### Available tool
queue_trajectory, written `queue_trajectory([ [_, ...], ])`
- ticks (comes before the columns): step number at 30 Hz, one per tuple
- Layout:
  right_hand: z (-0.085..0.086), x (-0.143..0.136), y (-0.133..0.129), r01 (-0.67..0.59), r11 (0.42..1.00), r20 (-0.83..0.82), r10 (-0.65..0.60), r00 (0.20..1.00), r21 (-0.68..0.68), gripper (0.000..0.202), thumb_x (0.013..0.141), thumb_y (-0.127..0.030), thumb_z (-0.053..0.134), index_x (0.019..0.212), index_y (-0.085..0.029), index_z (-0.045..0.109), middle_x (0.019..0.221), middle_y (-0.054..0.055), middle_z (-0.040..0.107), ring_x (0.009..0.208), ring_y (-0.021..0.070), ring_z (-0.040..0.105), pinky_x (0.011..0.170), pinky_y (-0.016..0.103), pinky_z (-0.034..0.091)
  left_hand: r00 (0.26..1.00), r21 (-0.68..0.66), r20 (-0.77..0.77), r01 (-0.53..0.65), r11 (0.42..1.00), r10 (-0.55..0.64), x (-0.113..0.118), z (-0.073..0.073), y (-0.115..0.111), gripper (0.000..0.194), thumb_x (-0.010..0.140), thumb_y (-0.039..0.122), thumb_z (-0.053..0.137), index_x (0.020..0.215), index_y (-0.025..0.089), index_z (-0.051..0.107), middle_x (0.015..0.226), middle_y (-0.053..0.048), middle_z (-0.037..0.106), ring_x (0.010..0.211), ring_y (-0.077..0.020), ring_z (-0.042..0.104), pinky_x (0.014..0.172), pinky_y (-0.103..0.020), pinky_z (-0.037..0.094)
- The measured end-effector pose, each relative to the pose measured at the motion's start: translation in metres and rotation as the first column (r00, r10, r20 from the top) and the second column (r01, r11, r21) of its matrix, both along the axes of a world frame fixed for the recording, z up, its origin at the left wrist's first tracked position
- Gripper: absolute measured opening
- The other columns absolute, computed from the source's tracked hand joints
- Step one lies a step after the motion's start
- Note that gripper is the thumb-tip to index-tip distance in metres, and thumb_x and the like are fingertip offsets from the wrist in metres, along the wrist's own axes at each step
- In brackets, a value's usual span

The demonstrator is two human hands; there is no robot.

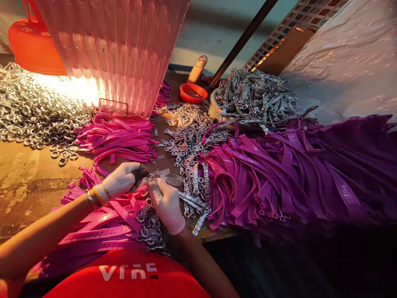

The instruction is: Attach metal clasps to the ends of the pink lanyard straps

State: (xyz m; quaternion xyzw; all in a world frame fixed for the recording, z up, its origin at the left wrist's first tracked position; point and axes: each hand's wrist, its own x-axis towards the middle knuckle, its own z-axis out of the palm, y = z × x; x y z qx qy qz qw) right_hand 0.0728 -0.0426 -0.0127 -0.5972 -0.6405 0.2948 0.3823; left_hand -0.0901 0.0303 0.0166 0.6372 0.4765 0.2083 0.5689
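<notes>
My left hand (122, 180), in a white dotted glove with dark fingertips, is closed just above a heap of pink straps (105, 223). What its fingers grip cannot be made out. My right hand (167, 203), in a white glove, pinches a small metal ring (151, 177) right beside the left fingertips. Linked metal pieces with rings (151, 231) lie at the end of the pink straps, below my hands. To the right of my right hand, flat silver chain lengths (195, 203) rest on the table edge.
Loose metal rings (27, 111) are piled at the left under a red lamp (34, 47). A corrugated sheet (118, 45) stands behind more pink straps (120, 138). Purple straps (279, 174) cover the right side. Behind them are a chain-filled tub (214, 108) and a red bowl (186, 98).
</notes>
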Motion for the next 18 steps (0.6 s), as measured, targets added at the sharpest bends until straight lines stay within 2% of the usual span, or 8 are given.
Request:
queue_trajectory([
  [1,-0.003,0.004,0.001,0.054,0.999,-0.023,-0.054,0.998,-0.005,0.041,0.103,-0.048,0.041,0.076,-0.021,0.057,0.066,-0.001,0.056,0.061,0.0140,0.048,0.060,0.026,0.034,0.980,0.196,-0.199,0.063,0.979,-0.023,0.003,-0.004,0.017,0.017,0.090,0.028,0.054,0.081,0.017,0.065,0.062,-0.001,0.061,0.052,-0.0127,0.054,0.050,-0.022,0.044],
  [2,-0.005,0.008,0.001,0.088,0.996,-0.047,-0.089,0.995,-0.014,0.041,0.103,-0.049,0.040,0.079,-0.021,0.058,0.068,-0.001,0.057,0.063,0.0143,0.049,0.061,0.026,0.034,0.929,0.347,-0.370,0.126,0.929,0.012,0.006,-0.008,0.035,0.018,0.090,0.026,0.054,0.085,0.017,0.068,0.071,-0.003,0.067,0.063,-0.0154,0.061,0.060,-0.025,0.050],
  [4,-0.011,0.012,0.000,0.113,0.992,-0.085,-0.117,0.989,-0.051,0.040,0.103,-0.049,0.041,0.085,-0.021,0.062,0.070,-0.001,0.060,0.065,0.0146,0.050,0.062,0.026,0.035,0.848,0.485,-0.519,0.188,0.854,0.108,0.011,-0.009,0.070,0.022,0.092,0.024,0.053,0.097,0.016,0.072,0.092,-0.008,0.073,0.086,-0.0210,0.067,0.078,-0.031,0.053],
  [7,-0.018,0.013,-0.001,0.093,0.990,-0.102,-0.104,0.989,-0.106,0.038,0.103,-0.048,0.043,0.088,-0.021,0.066,0.070,-0.002,0.061,0.064,0.0145,0.051,0.062,0.026,0.036,0.777,0.547,-0.591,0.189,0.816,0.216,0.020,-0.001,0.116,0.030,0.096,0.020,0.047,0.114,0.011,0.070,0.115,-0.017,0.069,0.104,-0.0279,0.065,0.090,-0.041,0.051],
  [10,-0.024,0.010,-0.003,0.057,0.990,-0.113,-0.071,0.991,-0.127,0.034,0.102,-0.044,0.045,0.092,-0.021,0.068,0.074,-0.001,0.064,0.066,0.0149,0.054,0.063,0.026,0.038,0.707,0.532,-0.657,0.191,0.825,0.260,0.031,0.004,0.150,0.027,0.097,0.020,0.051,0.113,0.008,0.069,0.112,-0.018,0.069,0.101,-0.0282,0.067,0.089,-0.046,0.052],
  [14,-0.024,0.008,-0.003,0.050,0.989,-0.170,-0.073,0.983,-0.137,0.029,0.099,-0.040,0.049,0.103,-0.021,0.071,0.088,0.002,0.071,0.079,0.0173,0.060,0.073,0.027,0.043,0.665,0.481,-0.709,0.214,0.850,0.234,0.042,-0.003,0.165,0.021,0.094,0.028,0.063,0.105,0.010,0.069,0.104,-0.011,0.071,0.094,-0.0228,0.068,0.086,-0.044,0.055],
  [16,-0.021,0.010,-0.002,0.048,0.987,-0.255,-0.086,0.963,-0.152,0.029,0.098,-0.040,0.050,0.101,-0.021,0.071,0.087,0.001,0.071,0.080,0.0174,0.061,0.075,0.027,0.044,0.686,0.494,-0.692,0.225,0.840,0.224,0.040,-0.005,0.156,0.022,0.093,0.025,0.060,0.104,0.008,0.070,0.105,-0.016,0.071,0.093,-0.0258,0.069,0.084,-0.043,0.055],
  [18,-0.016,0.015,0.000,0.037,0.987,-0.376,-0.094,0.922,-0.156,0.027,0.098,-0.039,0.050,0.099,-0.021,0.071,0.089,0.001,0.071,0.084,0.0175,0.061,0.079,0.027,0.046,0.734,0.527,-0.647,0.236,0.817,0.206,0.032,-0.002,0.135,0.024,0.094,0.024,0.056,0.104,0.009,0.072,0.105,-0.018,0.072,0.092,-0.0280,0.069,0.082,-0.041,0.053],
])
